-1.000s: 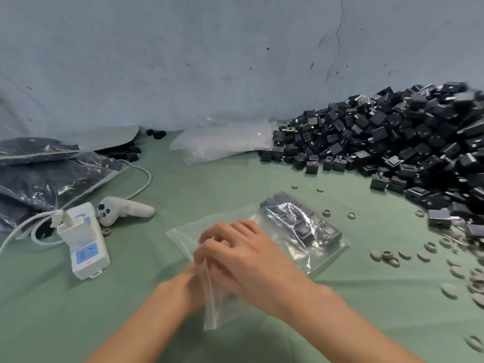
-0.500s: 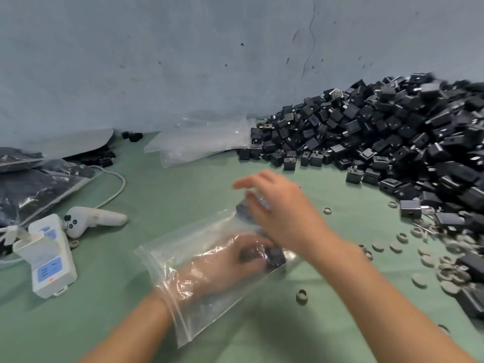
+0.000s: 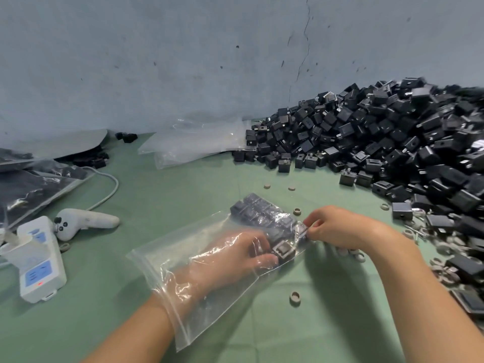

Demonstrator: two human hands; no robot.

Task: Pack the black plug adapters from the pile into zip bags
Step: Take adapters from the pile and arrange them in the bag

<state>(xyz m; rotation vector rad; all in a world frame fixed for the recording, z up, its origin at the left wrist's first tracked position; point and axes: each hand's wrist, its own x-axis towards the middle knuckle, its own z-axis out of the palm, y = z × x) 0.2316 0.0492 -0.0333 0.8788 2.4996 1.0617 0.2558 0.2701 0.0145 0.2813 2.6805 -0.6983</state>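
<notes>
Lying slantwise on the green cloth counter, one clear plastic zip bag points its open mouth near-left and closed end far-right, boxy black plug adapters bunched there, too packed to count. The left hand sits inside, grip curled on them; the right hand has its grip pinched on the bag's far end, beside the pile.

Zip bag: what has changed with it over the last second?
The left hand, first at the mouth of the zip bag with the right hand, has slid inside it up to the wrist, reaching the adapters at its far end. The right hand moved to that end and pinches the bag from outside. The pile, power strip and controller lie unchanged.
</notes>
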